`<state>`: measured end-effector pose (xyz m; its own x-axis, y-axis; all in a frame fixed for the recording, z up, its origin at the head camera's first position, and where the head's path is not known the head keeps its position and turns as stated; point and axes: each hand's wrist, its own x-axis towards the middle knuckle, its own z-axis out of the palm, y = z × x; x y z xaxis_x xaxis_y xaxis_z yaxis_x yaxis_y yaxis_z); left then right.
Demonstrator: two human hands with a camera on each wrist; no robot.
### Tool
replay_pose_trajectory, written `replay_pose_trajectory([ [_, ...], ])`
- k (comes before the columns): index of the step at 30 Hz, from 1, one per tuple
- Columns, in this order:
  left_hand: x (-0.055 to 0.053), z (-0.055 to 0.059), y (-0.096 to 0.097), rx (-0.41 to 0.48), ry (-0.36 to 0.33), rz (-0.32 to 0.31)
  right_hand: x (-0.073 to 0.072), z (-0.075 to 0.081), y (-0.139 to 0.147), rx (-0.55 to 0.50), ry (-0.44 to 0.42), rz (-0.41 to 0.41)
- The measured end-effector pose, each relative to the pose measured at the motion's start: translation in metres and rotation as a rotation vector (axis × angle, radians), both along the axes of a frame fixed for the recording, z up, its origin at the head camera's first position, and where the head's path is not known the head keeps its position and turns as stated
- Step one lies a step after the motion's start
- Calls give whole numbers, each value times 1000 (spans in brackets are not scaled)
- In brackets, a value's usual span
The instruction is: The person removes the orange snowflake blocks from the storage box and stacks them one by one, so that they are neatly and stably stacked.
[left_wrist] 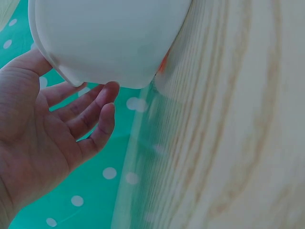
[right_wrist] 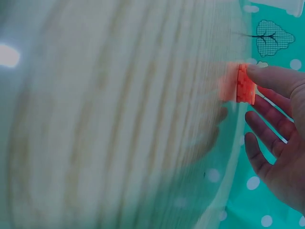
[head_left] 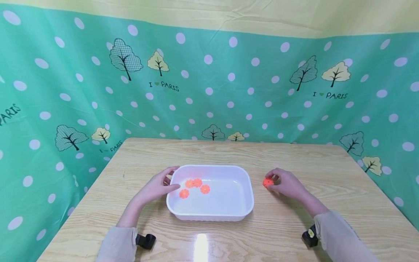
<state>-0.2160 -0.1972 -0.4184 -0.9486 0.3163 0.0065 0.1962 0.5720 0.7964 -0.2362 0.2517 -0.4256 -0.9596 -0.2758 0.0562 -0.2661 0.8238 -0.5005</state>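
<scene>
A white plastic basin (head_left: 226, 203) stands on the table, with several orange discs (head_left: 205, 189) with notched, flower-like edges lying in its left part. My left hand (head_left: 160, 186) grips the basin's left end, thumb over the rim and fingers along the outer wall, as the left wrist view also shows on the basin wall (left_wrist: 114, 47). To the right of the basin, my right hand (head_left: 287, 185) pinches a small stack of orange discs (head_left: 267, 182) between thumb and fingers. Seen edge-on in the right wrist view, the orange stack (right_wrist: 246, 86) is layered and sits low at the tabletop.
The wooden table (head_left: 278, 233) ends at the back before a green dotted curtain (head_left: 209, 105) printed with trees. Black wrist cameras are strapped to the left (head_left: 146, 241) and right (head_left: 310, 236) forearms. Light glares on the table's front (head_left: 201, 247).
</scene>
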Motion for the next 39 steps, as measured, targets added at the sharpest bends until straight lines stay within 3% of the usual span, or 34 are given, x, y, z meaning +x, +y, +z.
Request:
replay_pose_trajectory([
  [12, 0, 1, 0, -4, 0, -1, 0, 7, -4, -14, -4, -4],
  [19, 2, 4, 1, -6, -3, 1, -2, 12, -14, -53, 60, 59],
  [31, 1, 2, 1, -16, -3, -2, -2, 29, -50, -176, 153, 136],
  [39, 1, 3, 1, -13, -7, 0, -1, 34, -79, -236, 161, 206],
])
